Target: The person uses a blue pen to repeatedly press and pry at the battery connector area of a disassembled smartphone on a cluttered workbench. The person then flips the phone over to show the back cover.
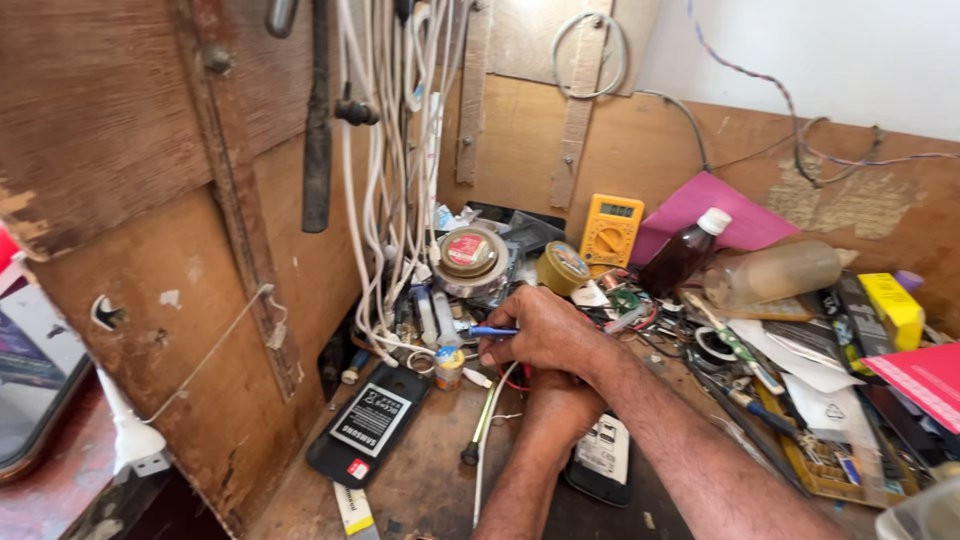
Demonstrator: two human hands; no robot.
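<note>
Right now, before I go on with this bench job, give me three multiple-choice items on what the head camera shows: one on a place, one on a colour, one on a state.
1. Where does the yellow multimeter stand?
A. Against the back board, left of the brown bottle
B. On the floor
C. Under the black phone

2. What colour is the handle of the thin tool in the right hand?
A. Red
B. Blue
C. Green

3. How does the black phone at lower left lie?
A. Standing upright
B. Wrapped in paper
C. Flat, back cover off, battery showing

Answers:
1 A: it leans at the rear of the bench beside the bottle.
2 B: a blue shaft sticks out left of the fingers.
3 C: the labelled battery faces up.

The left hand sits under the right; its grip is hidden.
</note>
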